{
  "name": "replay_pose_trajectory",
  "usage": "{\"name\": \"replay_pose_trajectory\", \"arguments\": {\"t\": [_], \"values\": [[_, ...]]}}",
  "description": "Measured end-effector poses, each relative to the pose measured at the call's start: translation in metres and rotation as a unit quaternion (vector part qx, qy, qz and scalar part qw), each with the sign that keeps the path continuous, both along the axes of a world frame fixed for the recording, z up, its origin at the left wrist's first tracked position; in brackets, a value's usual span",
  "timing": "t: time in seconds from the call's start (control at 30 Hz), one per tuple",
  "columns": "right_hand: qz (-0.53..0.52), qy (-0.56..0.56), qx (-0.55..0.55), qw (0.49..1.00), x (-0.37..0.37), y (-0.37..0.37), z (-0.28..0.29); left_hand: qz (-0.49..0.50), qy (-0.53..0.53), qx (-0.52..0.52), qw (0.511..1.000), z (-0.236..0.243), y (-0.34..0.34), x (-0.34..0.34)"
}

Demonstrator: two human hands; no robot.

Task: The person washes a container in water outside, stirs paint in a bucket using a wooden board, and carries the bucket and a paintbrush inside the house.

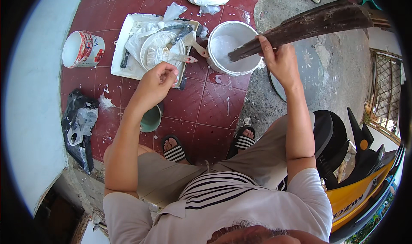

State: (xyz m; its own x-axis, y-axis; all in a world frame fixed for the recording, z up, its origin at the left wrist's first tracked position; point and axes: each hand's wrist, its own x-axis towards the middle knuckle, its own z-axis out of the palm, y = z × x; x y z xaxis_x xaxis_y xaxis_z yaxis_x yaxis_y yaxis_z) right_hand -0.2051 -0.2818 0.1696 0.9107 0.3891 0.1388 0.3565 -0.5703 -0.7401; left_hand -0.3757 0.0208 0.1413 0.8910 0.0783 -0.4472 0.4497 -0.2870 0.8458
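Brown and long, the board (307, 25) is held by the right hand (281, 65). That grip is closed on the board's edge, close to its low end, with the thumb up. The low end is over the mouth of the white bucket (234, 71), and the other end sticks out far to the right. White paint (222, 44) is in the bucket. I cannot tell if the board touches the paint.

The left hand (158, 80) is by the front edge of the tray (118, 57). Its fingers are curled in toward the thumb. I cannot tell if this grip has hold of something small.

Just past the left hand, a brush (164, 56) lies on a round lid (149, 41) in the tray. The brush has white paint on it. The tray is on the red floor (216, 99), just left of the bucket.

A small tub (74, 50), white and red, is left of the tray. A green pot (151, 118) is partly hidden behind the left arm. A black bag (71, 123) lies by the wall (34, 93). Striped sandals (175, 153) are on the person's feet.
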Motion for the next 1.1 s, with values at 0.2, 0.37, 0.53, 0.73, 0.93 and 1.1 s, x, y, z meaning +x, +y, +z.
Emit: {"name": "replay_pose_trajectory", "arguments": {"t": [0.2, 0.37, 0.53, 0.73, 0.93, 1.1], "values": [[-0.012, -0.088, 0.051, 0.995, 0.011, -0.001, -0.015, -0.009, -0.001, 0.004, 1.000, -0.002, -0.003, 0.001], [0.026, 0.042, 0.177, 0.983, -0.001, 0.007, -0.013, -0.009, 0.003, 0.006, 1.000, -0.001, -0.002, -0.002], [-0.009, 0.014, -0.027, 0.999, 0.005, -0.008, 0.006, -0.011, 0.001, 0.005, 1.000, 0.001, -0.002, -0.002], [0.005, -0.036, 0.033, 0.999, 0.005, -0.002, -0.015, -0.012, 0.002, 0.004, 1.000, 0.003, -0.005, 0.000], [0.053, 0.039, 0.106, 0.992, -0.001, 0.003, -0.004, -0.024, 0.002, 0.010, 1.000, 0.001, -0.003, -0.004], [-0.044, -0.053, -0.007, 0.998, 0.007, -0.010, -0.001, -0.036, 0.011, 0.016, 0.999, 0.002, -0.004, -0.004]]}}
